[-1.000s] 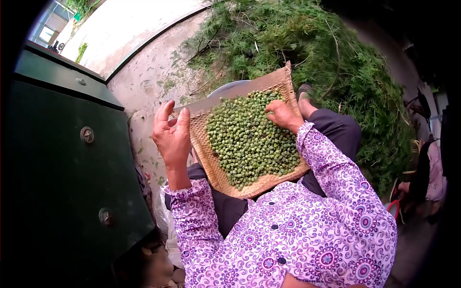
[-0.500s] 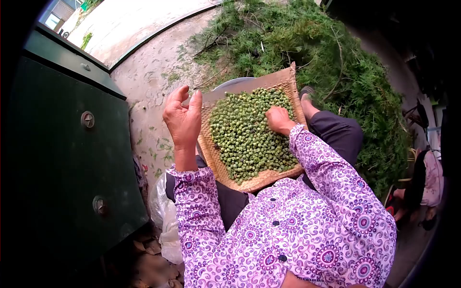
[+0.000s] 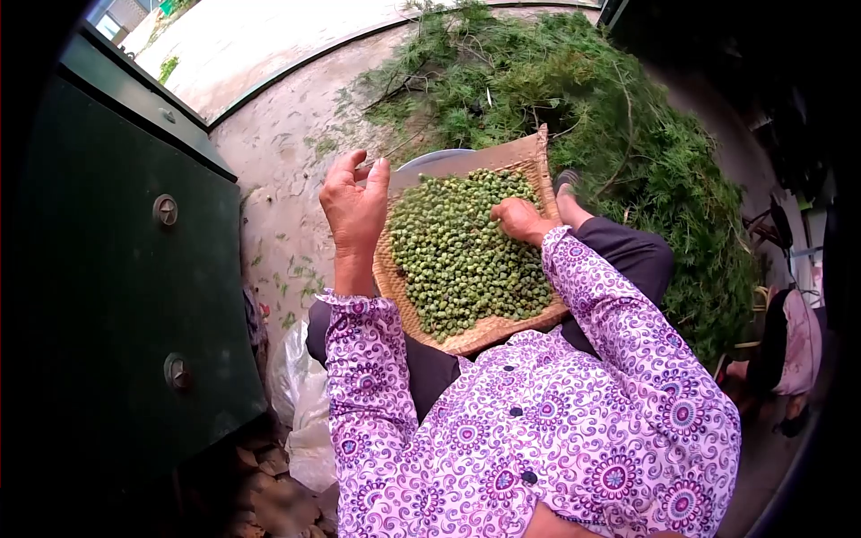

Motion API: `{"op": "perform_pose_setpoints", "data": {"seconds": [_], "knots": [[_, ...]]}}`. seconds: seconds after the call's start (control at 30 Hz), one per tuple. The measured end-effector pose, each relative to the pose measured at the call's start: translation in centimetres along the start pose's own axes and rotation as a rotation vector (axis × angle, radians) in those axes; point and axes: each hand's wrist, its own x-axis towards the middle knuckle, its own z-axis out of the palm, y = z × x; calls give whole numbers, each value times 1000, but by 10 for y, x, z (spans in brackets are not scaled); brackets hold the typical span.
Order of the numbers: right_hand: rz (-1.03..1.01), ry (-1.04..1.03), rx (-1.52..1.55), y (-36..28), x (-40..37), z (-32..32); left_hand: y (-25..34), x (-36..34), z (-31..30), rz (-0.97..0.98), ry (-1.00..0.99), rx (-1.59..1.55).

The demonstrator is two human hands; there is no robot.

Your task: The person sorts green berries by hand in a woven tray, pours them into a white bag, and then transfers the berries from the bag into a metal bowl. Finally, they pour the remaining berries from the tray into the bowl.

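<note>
A woven tray [image 3: 475, 338] rests across my lap, heaped with small round green cones [image 3: 457, 260]. My right hand [image 3: 522, 221] is over the upper right of the heap, its fingers bent together at the cones; what they pinch, if anything, is hidden. My left hand [image 3: 354, 208] is raised at the tray's left edge, palm inward, with bent fingers and the thumb standing apart from them. Nothing shows in it. The pale rim of a basin [image 3: 439, 155] shows behind the tray's far edge.
A large pile of cut green conifer branches [image 3: 574, 90] lies ahead and to the right. A dark green metal cabinet [image 3: 134, 287] stands at left, with a clear plastic bag [image 3: 309, 421] near it. Another person's legs [image 3: 776, 359] show at far right.
My left hand has shifted slightly right and its thumb sits nearer the fingers. My right hand has moved a little left and down over the cones. The view has tilted slightly.
</note>
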Motion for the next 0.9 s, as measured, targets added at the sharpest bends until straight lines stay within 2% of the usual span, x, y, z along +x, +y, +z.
{"op": "perform_pose_setpoints", "data": {"seconds": [0.13,0.33,0.37,0.4,0.47,0.53,0.6,0.73,0.8,0.87,0.9], "knots": [[187,-156,-173,-10,13,10,5,1,0,10,-27,44],[194,-118,-199,-9,8,15,6,4,7,30,-77,36],[179,-119,-70,-2,5,14,7,3,8,44,-77,20],[49,-73,64,4,0,6,7,3,10,45,-84,17],[52,-53,254,14,-15,-9,7,2,11,59,-103,60],[290,-110,635,20,-34,-18,8,0,14,57,-129,79],[414,-55,925,18,-57,-32,5,-3,20,112,-142,91],[432,-122,800,28,-81,-40,7,-7,25,116,-174,90],[483,-145,855,24,-84,-39,5,-9,27,117,-208,118],[475,-116,972,19,-85,-36,4,-16,34,38,-349,158],[482,-96,1031,11,-85,-38,2,-23,39,78,-429,158]]}}
